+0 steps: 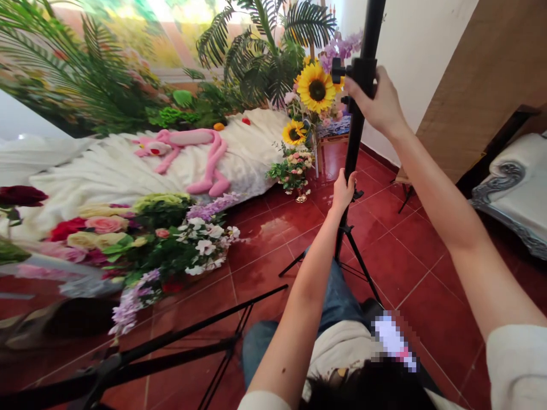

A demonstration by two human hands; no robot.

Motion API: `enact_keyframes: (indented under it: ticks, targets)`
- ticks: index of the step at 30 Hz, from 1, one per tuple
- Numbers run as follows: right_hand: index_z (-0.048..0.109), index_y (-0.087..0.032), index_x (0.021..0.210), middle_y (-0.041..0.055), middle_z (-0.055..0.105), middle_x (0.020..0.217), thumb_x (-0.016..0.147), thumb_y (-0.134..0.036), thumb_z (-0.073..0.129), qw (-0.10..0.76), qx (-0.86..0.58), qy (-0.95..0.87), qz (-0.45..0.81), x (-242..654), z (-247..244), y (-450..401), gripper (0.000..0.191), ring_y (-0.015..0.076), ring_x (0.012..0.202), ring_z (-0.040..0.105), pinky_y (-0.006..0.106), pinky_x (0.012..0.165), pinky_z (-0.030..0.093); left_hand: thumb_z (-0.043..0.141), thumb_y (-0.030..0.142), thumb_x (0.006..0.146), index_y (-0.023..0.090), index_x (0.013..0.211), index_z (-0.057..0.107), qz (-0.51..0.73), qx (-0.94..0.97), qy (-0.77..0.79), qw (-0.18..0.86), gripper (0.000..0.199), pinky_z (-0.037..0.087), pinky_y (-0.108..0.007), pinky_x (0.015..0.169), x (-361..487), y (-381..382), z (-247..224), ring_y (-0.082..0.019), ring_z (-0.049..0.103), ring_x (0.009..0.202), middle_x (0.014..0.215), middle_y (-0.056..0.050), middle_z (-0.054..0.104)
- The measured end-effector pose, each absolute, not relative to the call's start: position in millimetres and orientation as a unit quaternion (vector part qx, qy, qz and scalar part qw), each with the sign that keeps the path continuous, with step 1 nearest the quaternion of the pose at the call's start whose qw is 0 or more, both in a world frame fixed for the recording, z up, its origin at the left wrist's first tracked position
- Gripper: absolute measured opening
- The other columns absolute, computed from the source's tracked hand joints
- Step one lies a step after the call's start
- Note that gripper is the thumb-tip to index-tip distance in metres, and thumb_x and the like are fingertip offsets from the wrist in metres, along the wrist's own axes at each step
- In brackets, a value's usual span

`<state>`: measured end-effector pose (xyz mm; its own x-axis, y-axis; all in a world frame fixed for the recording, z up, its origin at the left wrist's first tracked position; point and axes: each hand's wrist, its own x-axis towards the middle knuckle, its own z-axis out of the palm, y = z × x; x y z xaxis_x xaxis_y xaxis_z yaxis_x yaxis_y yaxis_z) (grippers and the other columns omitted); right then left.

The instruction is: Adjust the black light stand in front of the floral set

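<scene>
A black light stand (352, 145) rises upright in front of me, its tripod legs spread on the red floor. Low on its pole, my left hand (343, 191) is wrapped round the tube, just above a small knob. Higher up, my right hand (382, 105) grips the collar where the pole sections join, thumb close to the black clamp knob (339, 70). The top of the pole runs out of view. Both hands are closed on the same stand.
Folded black tripod legs (179, 341) lie across the lower left. Flower arrangements (171, 239) border a white-draped bed with a pink plush toy (192, 151). Sunflowers (317, 89) stand close behind the pole. A white carved sofa (517, 188) is at the right.
</scene>
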<state>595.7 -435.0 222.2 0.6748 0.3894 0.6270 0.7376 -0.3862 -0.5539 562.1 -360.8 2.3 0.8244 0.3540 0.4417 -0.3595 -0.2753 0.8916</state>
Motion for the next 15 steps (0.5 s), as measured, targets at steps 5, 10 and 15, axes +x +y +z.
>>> enact_keyframes:
  ticks: [5, 10, 15]
  targets:
    - [0.061, -0.021, 0.106, 0.0072, 0.073, 0.089, 0.088, -0.046, 0.069, 0.187, -0.895, -0.37, -0.165, 565.4, 173.2, -491.7, 0.032, 0.025, 0.086, 0.07, 0.04, 0.079, 0.053, 0.051, 0.041, 0.098, 0.018, 0.105, 0.055, 0.294, 0.742, -0.008, 0.603, 0.025, 0.045, -0.021, 0.063, 563.9, -359.7, -0.5, -0.008, 0.06, 0.061, 0.076, 0.0, 0.066]
    - [0.066, -0.018, 0.105, 0.0138, 0.075, 0.102, 0.088, -0.037, 0.067, -0.083, -0.92, -0.375, -0.083, 535.0, 112.3, -508.4, 0.026, 0.0307, 0.097, 0.07, 0.036, 0.076, 0.047, 0.052, 0.043, 0.097, 0.018, 0.103, 0.056, 0.287, 0.745, -0.006, 0.602, 0.026, 0.047, -0.021, 0.066, 561.5, -359.4, 4.0, -0.008, 0.061, 0.063, 0.077, 0.0, 0.068]
    - [0.064, -0.009, 0.115, 0.0249, 0.072, 0.109, 0.098, -0.038, 0.05, -0.101, -0.925, -0.361, -0.053, 524.0, 81.1, -491.7, 0.036, 0.0359, 0.103, 0.069, 0.037, 0.075, 0.045, 0.052, 0.051, 0.096, 0.019, 0.098, 0.054, 0.281, 0.744, -0.001, 0.607, 0.032, 0.049, -0.024, 0.068, 559.5, -359.1, 8.3, -0.01, 0.063, 0.066, 0.076, 0.0, 0.066]
